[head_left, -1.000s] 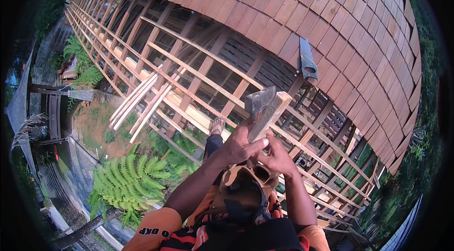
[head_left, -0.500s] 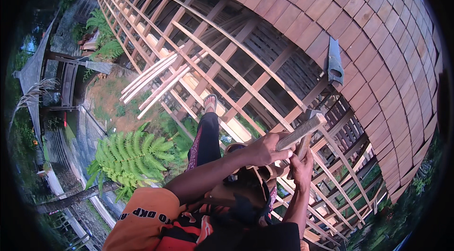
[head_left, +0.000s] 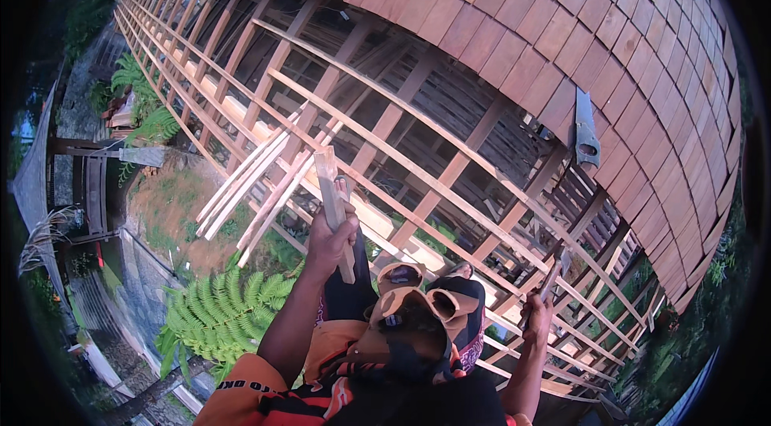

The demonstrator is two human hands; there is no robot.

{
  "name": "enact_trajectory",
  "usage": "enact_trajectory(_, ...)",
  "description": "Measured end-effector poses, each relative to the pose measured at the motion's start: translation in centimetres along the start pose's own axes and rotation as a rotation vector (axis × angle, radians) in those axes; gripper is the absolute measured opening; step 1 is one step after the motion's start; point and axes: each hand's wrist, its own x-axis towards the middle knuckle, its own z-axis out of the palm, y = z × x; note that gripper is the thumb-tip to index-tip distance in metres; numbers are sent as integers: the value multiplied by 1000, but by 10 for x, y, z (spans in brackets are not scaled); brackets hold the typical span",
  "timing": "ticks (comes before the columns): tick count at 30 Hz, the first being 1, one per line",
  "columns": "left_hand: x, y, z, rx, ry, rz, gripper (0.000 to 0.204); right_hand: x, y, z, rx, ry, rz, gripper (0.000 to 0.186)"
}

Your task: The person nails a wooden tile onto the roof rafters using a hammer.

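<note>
My left hand [head_left: 332,237] is closed around a short squared piece of wood [head_left: 327,177], held upright over my left leg. Off to the right, my right hand [head_left: 538,316] grips a hammer [head_left: 552,285] by its handle, the metal head pointing up and away beside the roof battens [head_left: 450,181]. Between my arms, a tan leather tool pouch [head_left: 401,301] hangs at my waist; what it holds is mostly dark. A handsaw [head_left: 585,133] rests on the lower edge of the wooden shingles [head_left: 514,24], beyond my right hand.
Open gaps show between the battens and the rafters [head_left: 385,133]. Several loose wooden strips [head_left: 257,177] lie across the frame at left, jutting past its edge. Far below are a green fern [head_left: 229,305], bare ground [head_left: 173,205] and a small roofed structure [head_left: 40,177].
My hands have parted. The left hand moved left with the wood piece and turned it upright; the right moved right and lower with the hammer. The view has also shifted.
</note>
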Motion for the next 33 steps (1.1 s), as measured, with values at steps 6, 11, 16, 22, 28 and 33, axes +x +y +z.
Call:
enact_trajectory(6,95,25,-82,-370,37,-35,24,-70,10,140,162,38,44,14)
enact_trajectory(11,152,18,-148,-63,-84,-303,17,-178,44,221,424,-28,275,35)
enact_trajectory(16,197,22,-150,-126,-135,-316,17,-258,62,299,880,-136,575,31)
enact_trajectory(22,232,33,-74,73,-272,-161,29,-236,79,338,923,-108,510,26)
enact_trajectory(28,296,-62,0,343,-606,-81,34,-130,116,319,947,-183,395,29)
enact_trajectory(33,373,-257,66,267,-831,-212,37,-19,175,329,430,-218,357,46)
